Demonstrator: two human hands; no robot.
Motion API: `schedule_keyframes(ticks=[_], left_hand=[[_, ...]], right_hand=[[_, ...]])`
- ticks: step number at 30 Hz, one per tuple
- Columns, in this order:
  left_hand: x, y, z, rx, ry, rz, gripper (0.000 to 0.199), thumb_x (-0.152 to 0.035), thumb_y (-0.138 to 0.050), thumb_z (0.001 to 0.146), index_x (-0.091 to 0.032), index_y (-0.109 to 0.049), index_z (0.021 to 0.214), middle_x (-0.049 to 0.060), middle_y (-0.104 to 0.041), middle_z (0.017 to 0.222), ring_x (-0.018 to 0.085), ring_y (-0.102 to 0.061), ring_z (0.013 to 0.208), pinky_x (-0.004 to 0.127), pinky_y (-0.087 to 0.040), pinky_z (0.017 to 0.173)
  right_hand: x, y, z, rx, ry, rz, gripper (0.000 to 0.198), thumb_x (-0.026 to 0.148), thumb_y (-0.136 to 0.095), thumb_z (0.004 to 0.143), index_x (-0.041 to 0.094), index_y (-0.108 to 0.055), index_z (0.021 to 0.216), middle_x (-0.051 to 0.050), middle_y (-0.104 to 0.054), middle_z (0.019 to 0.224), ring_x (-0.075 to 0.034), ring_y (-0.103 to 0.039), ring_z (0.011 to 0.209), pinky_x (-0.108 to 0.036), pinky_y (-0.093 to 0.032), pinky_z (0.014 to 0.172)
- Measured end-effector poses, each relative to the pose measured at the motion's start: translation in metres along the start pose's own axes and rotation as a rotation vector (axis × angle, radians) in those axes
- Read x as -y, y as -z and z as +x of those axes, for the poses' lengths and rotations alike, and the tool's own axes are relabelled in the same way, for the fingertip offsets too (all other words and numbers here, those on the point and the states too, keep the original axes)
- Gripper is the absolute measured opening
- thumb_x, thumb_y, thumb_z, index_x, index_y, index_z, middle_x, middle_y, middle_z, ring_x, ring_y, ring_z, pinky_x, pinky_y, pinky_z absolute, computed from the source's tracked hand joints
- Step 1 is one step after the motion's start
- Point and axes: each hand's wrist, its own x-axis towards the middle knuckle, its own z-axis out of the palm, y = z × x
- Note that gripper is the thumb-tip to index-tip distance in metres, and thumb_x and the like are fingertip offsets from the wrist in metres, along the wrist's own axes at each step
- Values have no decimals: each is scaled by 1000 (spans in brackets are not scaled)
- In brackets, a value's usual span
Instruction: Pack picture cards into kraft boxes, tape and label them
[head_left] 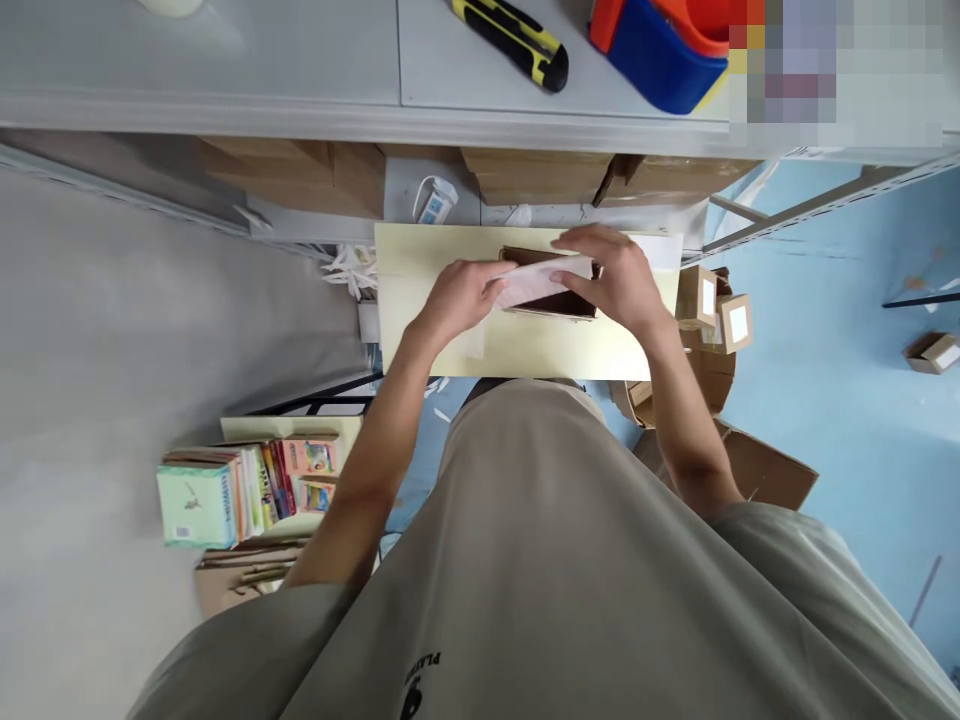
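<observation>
A flat white strip, like folded paper or a thin packet [536,284], lies slantwise over an open cardboard box [555,304] on a pale yellow table [435,350]. My left hand [461,295] pinches its left end between thumb and fingers. At the right end is my right hand [615,275], its thumb on the strip's face and its other fingers curved along the far side. Part of the box's dark inside shows below the strip. What else the box may hold is hidden.
Above the table, a grey shelf carries a yellow-black box cutter [517,42] and a blue-and-red tape dispenser [660,55]. A power strip [436,203] lies beneath. Small boxes [716,310] stand right; books [225,490] stand lower left.
</observation>
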Motion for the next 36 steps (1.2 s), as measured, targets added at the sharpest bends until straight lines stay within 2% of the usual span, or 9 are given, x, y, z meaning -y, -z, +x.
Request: schedule_keyframes(ticks=[2,4,11,15,19,25,30,33,36], left_hand=[[0,-6,16,0,-6,8,28,-34,-77,109,-23,-87,133,9,-86,124,43,-76,136,54,-55,126],[6,-16,33,0,-7,7,28,-31,-76,110,-22,-85,135,10,-84,130,45,-71,145,59,-50,131],[22,-57,75,35,-20,22,24,-24,-79,105,-20,-87,127,12,-85,131,44,-73,144,61,-50,135],[14,-70,75,82,-51,46,37,-16,-77,97,-25,-91,130,9,-90,133,42,-77,141,58,-55,134],[13,-79,71,98,-59,3,44,-10,-74,91,-26,-95,126,9,-92,128,42,-79,139,59,-57,132],[31,-90,71,79,-3,-87,40,-4,-71,81,-26,-97,101,9,-88,97,44,-82,122,66,-61,124],[38,-98,71,144,52,-14,43,4,-70,74,-24,-95,95,10,-84,88,43,-81,113,63,-62,120],[38,-98,64,128,57,62,41,3,-72,77,-24,-93,98,14,-87,107,44,-79,123,66,-58,127],[43,-90,42,-59,9,49,36,-7,-73,91,-27,-91,114,14,-85,131,42,-73,139,64,-53,137]], right_hand=[[-5,2,7,74,1,-71,30,51,-78,113,32,-92,131,-6,-88,135,-46,-77,142,-71,-57,128],[-13,-1,9,97,-22,-151,27,42,-71,117,30,-92,128,-8,-89,129,-45,-79,137,-68,-58,125],[-47,-15,1,192,-110,-331,33,29,-60,119,26,-80,145,-16,-88,139,-42,-80,134,-58,-61,118],[-57,-18,-3,233,-158,-390,36,20,-56,118,22,-79,146,-19,-88,135,-39,-83,124,-54,-62,113],[-55,-18,-4,235,-212,-406,40,12,-55,114,21,-84,141,-22,-88,136,-41,-83,123,-59,-58,115],[-60,-36,-2,196,-141,-284,26,13,-65,108,23,-89,108,-19,-90,107,-41,-74,130,-68,-40,133],[-70,-62,0,166,-169,-253,24,17,-70,107,28,-87,94,-13,-84,93,-39,-69,131,-70,-37,137],[-72,-62,-6,124,-165,-307,29,17,-62,111,26,-89,103,-15,-86,106,-39,-68,136,-71,-41,139],[-76,-48,-27,38,-151,-341,36,19,-53,115,21,-88,127,-21,-84,137,-41,-66,145,-68,-52,133]])
